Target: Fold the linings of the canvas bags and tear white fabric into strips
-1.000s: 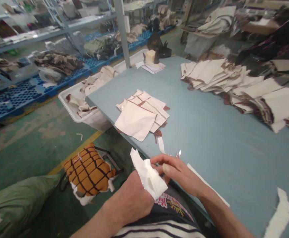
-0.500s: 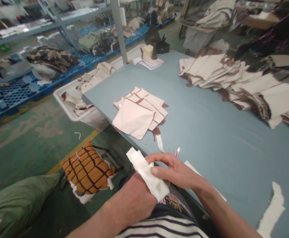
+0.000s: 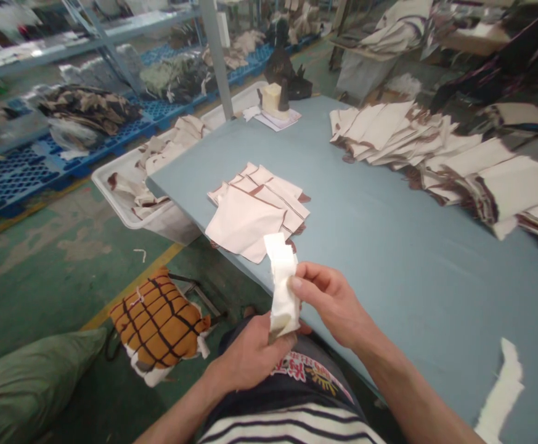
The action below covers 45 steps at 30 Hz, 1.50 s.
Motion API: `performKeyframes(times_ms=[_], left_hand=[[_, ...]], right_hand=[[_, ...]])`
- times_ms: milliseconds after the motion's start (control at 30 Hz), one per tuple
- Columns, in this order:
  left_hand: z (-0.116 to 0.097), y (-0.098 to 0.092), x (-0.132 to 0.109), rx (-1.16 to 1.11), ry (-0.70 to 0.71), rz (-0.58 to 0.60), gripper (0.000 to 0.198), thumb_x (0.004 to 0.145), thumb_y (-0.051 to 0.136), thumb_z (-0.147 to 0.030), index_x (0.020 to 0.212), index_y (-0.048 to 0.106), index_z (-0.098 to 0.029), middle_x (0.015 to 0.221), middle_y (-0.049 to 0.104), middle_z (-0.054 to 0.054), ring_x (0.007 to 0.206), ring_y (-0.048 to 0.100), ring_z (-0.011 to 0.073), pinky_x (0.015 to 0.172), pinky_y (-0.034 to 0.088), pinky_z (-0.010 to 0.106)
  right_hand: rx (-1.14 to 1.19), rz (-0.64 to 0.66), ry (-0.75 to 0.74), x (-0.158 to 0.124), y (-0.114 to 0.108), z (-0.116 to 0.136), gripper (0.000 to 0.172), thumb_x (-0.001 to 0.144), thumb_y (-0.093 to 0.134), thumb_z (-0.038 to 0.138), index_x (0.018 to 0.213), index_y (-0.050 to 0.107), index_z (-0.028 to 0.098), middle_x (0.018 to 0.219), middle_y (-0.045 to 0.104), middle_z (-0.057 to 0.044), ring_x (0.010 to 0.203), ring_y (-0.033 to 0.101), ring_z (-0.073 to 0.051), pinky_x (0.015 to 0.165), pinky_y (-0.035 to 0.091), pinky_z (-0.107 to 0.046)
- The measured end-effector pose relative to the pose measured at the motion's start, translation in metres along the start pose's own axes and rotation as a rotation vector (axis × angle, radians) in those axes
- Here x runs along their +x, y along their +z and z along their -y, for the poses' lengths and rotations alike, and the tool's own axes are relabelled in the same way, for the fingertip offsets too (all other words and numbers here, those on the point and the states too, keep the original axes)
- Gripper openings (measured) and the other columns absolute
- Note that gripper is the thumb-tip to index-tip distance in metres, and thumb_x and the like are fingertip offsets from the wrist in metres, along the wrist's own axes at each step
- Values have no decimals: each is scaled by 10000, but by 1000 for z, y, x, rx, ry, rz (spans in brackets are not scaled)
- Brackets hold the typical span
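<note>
A folded bundle of white fabric strips [image 3: 281,280] stands between my hands, above the near edge of the table. My left hand [image 3: 257,351] is closed around its lower end. With thumb and fingers, my right hand [image 3: 326,299] pinches the bundle's right side halfway up. The bundle's top reaches in front of a small stack of cream fabric pieces [image 3: 248,219] with brown edging, which lies flat on the table just beyond.
The blue-grey table [image 3: 365,228] carries a long row of cream pieces [image 3: 389,129] at the far right and a loose white strip [image 3: 502,391] near right. A white bin [image 3: 121,213] of fabric stands left of the table, with a cushioned stool [image 3: 160,324] nearer me.
The white bundle has swung more upright, its top moving right and up. My left hand has turned with it. My right hand has shifted slightly, still pinching the bundle's side.
</note>
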<state>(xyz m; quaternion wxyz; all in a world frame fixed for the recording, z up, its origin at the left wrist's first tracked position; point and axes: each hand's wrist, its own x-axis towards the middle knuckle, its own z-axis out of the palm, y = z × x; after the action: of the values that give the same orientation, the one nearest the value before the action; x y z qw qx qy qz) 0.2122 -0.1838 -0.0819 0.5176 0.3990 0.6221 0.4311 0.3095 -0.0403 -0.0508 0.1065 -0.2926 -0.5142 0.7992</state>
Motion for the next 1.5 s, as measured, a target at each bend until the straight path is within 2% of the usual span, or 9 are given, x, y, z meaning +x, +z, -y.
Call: performKeyframes(times_ms=[200,400,500,633,700,867,1067,1367,1500], left_hand=[[5,-5,2,-271,-75,-12,289,926,610,-277,1147,745,-150,1107,764,105,1023,674,274,969,500,391],[11,-15,3,-777,-59,73,692,780,796,-510,1362,619,-181,1250,704,153,1142,661,321,982,503,408],[7,-24,5,-641,8,-127,603,844,747,-530,1323,663,-173,1282,691,152,1199,626,316,1047,465,387],[-12,-41,5,-140,112,-587,295,905,721,-327,1171,751,-202,1172,728,91,1099,650,249,1020,463,296],[-25,-49,5,85,251,-684,229,899,717,-252,1122,761,-228,1111,730,62,1047,653,231,1002,471,290],[-48,-61,10,468,483,-446,314,924,649,-170,1233,665,-223,1203,672,68,1114,616,226,1002,480,334],[-47,-62,18,443,381,-313,112,978,597,-183,1068,644,-231,953,682,-21,847,620,130,811,488,231],[-39,-55,26,535,549,-401,99,961,594,-107,935,632,-194,825,684,-18,749,651,115,726,495,215],[-36,-56,29,588,722,-361,135,947,596,-60,989,616,-187,849,717,8,767,673,124,733,521,218]], right_hand=[[-54,-86,-65,11,1,10,388,772,763,520,682,591,184,558,566,35,471,478,-79,458,424,-200],[-33,-113,-60,16,0,11,380,800,745,518,700,592,185,557,555,40,466,453,-77,440,372,-201],[-54,-113,-72,15,1,11,415,789,756,555,697,607,179,563,546,36,490,443,-80,453,363,-204],[-147,-82,-77,10,4,9,441,830,720,597,738,626,175,582,535,31,508,457,-94,460,368,-212],[-235,-70,-103,7,5,7,413,878,685,567,773,641,170,598,528,30,515,458,-98,462,355,-217],[-516,-60,-336,2,2,1,237,977,599,352,851,677,166,607,537,36,506,449,-92,471,336,-217],[-698,-53,-574,0,-3,-1,142,985,575,199,939,705,165,657,631,21,528,520,-92,541,398,-213],[-515,-44,-357,-3,-3,-10,178,971,583,296,897,692,176,670,617,18,546,516,-105,535,413,-214],[-307,-3,-251,-5,-5,-6,413,980,518,535,822,641,174,635,551,17,555,510,-124,525,405,-229]])
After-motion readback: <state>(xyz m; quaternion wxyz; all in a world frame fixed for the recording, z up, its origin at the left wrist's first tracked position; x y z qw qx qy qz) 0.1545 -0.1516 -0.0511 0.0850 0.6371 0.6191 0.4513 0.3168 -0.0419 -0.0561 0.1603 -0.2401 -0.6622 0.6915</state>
